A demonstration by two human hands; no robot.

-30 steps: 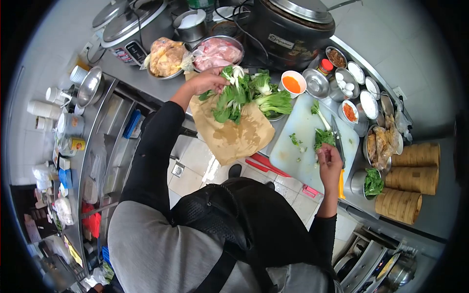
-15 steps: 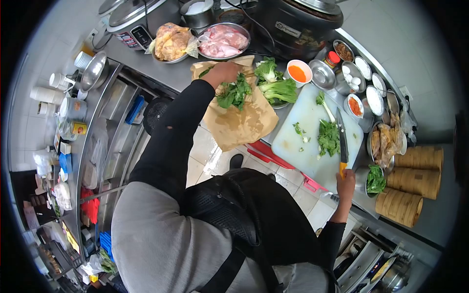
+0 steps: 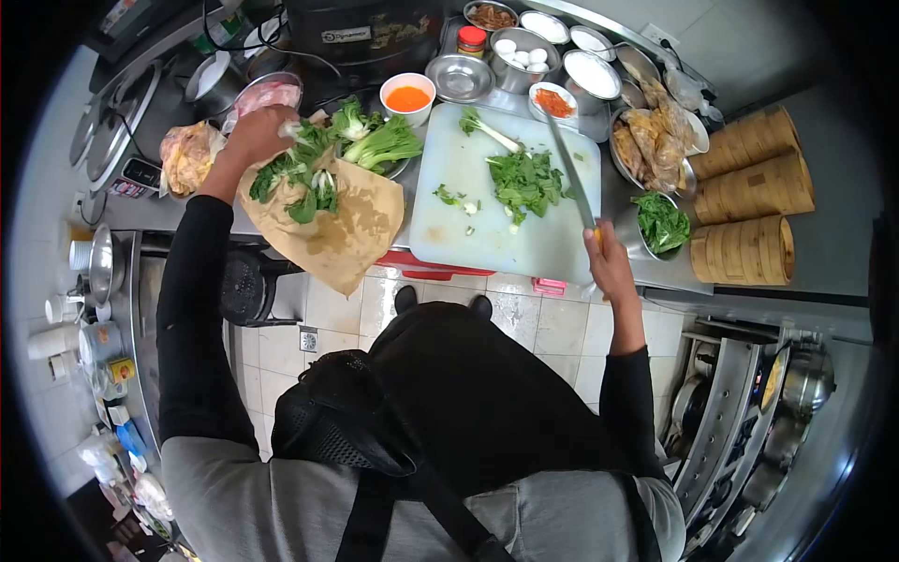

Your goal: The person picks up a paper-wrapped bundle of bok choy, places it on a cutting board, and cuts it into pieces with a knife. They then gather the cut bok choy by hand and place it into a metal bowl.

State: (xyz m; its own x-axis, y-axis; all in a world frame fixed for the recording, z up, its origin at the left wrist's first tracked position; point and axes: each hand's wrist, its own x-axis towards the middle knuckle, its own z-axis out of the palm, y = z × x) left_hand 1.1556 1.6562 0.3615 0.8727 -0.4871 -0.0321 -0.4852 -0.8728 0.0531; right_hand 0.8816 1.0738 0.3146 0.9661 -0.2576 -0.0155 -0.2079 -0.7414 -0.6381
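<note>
Over the brown paper (image 3: 351, 229) at the left is my left hand (image 3: 265, 134), its fingers closed round leafy greens (image 3: 304, 173) that hang over the sheet. My right hand (image 3: 611, 262) grips the yellow handle of a long knife (image 3: 570, 169), the blade slanting up and left over the right side of the white cutting board (image 3: 449, 234). Chopped leaves (image 3: 526, 184) lie on the board beside the blade, with a white-stemmed stalk (image 3: 491, 129) above them and small bits to their left. Bok choy heads (image 3: 384, 143) sit between paper and board.
Behind the board stand a bowl of orange liquid (image 3: 408, 97), an empty metal bowl (image 3: 460, 78) and a pot of eggs (image 3: 523, 58). At the right are cooked meat (image 3: 653, 140), a bowl of greens (image 3: 662, 223) and bamboo steamers (image 3: 743, 251). Raw meat (image 3: 190, 157) lies far left.
The view has swung, so the counter appears further left and more level. My left hand has lifted leafy greens from the paper. My right hand still holds the knife over the board.
</note>
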